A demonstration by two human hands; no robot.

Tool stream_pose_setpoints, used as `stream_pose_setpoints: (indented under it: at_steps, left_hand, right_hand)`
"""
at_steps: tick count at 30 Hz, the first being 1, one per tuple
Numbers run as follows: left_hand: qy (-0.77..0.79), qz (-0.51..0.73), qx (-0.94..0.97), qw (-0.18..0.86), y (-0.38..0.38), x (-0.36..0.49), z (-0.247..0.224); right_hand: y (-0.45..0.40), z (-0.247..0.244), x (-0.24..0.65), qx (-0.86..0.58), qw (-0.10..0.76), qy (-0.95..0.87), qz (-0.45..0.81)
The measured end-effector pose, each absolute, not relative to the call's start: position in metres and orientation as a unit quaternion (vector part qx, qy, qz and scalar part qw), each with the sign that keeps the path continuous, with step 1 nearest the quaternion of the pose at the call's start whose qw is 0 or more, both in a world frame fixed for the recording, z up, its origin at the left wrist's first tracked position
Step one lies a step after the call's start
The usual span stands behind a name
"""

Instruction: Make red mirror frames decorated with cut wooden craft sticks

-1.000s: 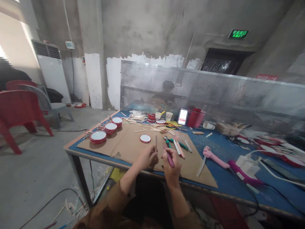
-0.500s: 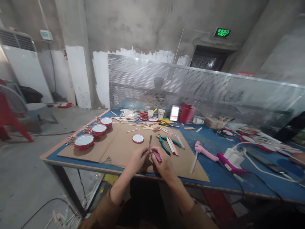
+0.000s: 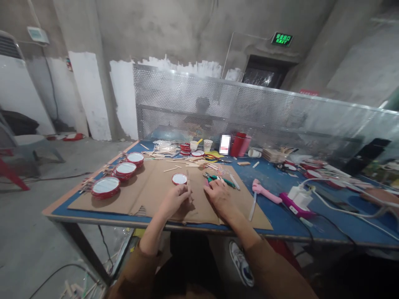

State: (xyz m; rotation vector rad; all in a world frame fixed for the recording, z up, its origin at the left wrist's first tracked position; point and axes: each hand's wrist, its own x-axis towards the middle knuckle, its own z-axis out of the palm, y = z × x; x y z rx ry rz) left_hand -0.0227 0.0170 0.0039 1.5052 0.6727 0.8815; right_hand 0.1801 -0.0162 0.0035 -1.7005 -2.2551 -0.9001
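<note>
Head view: left hand (image 3: 173,200) pinches wooden stick (image 3: 188,181) mid-length, just right of loose red-rimmed disc (image 3: 179,179), likely keeping both ends free. Right hand (image 3: 220,194) farther right of disc, over green-handled pliers (image 3: 230,183), presumably placed for quick reach; cannot tell its grip.

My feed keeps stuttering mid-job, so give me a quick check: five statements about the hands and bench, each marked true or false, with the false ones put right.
1. The left hand holds a thin wooden stick. True.
2. The right hand is raised high above the bench. False: the right hand is low over the cardboard, by the green-handled pliers.
3. Three red drums stand in a row left of the hands. True.
4. The small white-faced disc is in the left hand. False: the disc lies on the cardboard just beyond that hand.
5. White plugs sit in a purple power strip. True.
</note>
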Motion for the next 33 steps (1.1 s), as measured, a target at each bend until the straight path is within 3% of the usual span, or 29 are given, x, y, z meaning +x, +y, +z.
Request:
stream_pose_setpoints:
  at_steps: [4,11,14,21,33]
  left_hand:
    - [0.274,0.39,0.62,0.624,0.015,-0.024,0.0]
    - [0.295,0.402,0.661,0.561,0.01,-0.023,0.001]
    - [0.317,0.401,0.683,0.521,0.01,-0.024,0.002]
    - [0.348,0.35,0.716,0.495,0.011,-0.022,-0.001]
    - [0.369,0.311,0.726,0.489,0.01,-0.023,-0.002]
  right_hand:
    - [-0.021,-0.002,0.183,-0.613,0.165,-0.717,-0.289]
    - [-0.023,-0.004,0.201,-0.625,0.458,-0.604,-0.184]
    - [-0.021,-0.003,0.206,-0.654,0.536,-0.518,-0.13]
    - [-0.027,0.006,0.203,-0.682,0.611,-0.401,-0.014]
    - [-0.038,0.014,0.197,-0.682,0.615,-0.394,-0.024]
